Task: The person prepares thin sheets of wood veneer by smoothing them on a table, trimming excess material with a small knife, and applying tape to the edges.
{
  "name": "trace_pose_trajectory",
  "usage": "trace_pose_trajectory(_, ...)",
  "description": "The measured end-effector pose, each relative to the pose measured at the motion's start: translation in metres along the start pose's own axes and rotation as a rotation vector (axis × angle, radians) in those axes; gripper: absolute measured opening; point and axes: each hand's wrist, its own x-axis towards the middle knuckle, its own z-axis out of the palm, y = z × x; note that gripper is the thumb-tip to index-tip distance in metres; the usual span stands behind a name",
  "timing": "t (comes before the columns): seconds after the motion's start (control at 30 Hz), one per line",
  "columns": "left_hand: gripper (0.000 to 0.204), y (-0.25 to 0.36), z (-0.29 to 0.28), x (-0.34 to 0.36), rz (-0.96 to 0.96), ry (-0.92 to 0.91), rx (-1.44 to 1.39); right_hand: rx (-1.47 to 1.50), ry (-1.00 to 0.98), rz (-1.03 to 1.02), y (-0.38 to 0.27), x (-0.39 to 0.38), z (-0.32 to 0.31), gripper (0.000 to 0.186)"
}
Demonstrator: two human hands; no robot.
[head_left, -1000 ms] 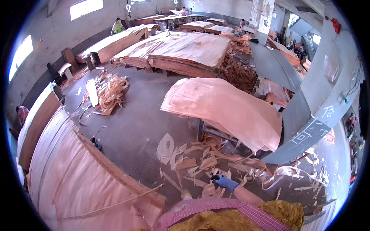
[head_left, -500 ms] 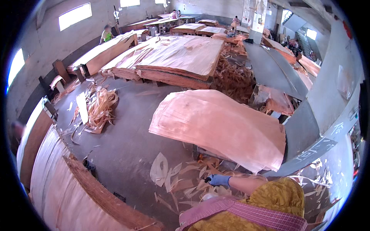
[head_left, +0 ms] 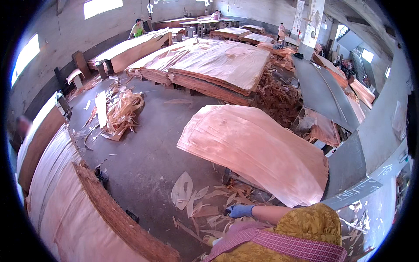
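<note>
Far left of the bowed wood sheets [head_left: 255, 150], a large stack [head_left: 74, 205] is cut off at the lower rim; the left hand is out of sight. Nearer the sheets, also left, stands a black cup [head_left: 101, 175]. Below the sheets lie scraps [head_left: 206, 211], partly covered by 1 gloved right hand [head_left: 239, 211], apart from the sheets' near edge. Its fingers look curled, their tips dark; whether they grip anything cannot be told. The yellow sleeve [head_left: 310, 222] below the sheets hides some floor.
</note>
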Motion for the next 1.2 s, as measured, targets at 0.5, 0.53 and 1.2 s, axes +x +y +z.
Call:
trace_pose_trajectory(0.5, 0.039, -0.119, 0.023, -0.136, 0.218, 0.265, -0.265, -0.310, -0.294, -0.589, 0.013, 0.001, -0.030, 0.024)
trace_pose_trajectory(0.53, 0.038, -0.131, 0.021, -0.153, 0.240, 0.299, -0.291, -0.326, -0.358, -0.564, 0.008, -0.013, -0.035, 0.023)
trace_pose_trajectory(1.2, 0.036, -0.371, -0.011, -0.639, 0.722, 1.249, -0.682, -0.002, -1.437, -0.583, 0.029, -0.337, 0.225, 0.023)
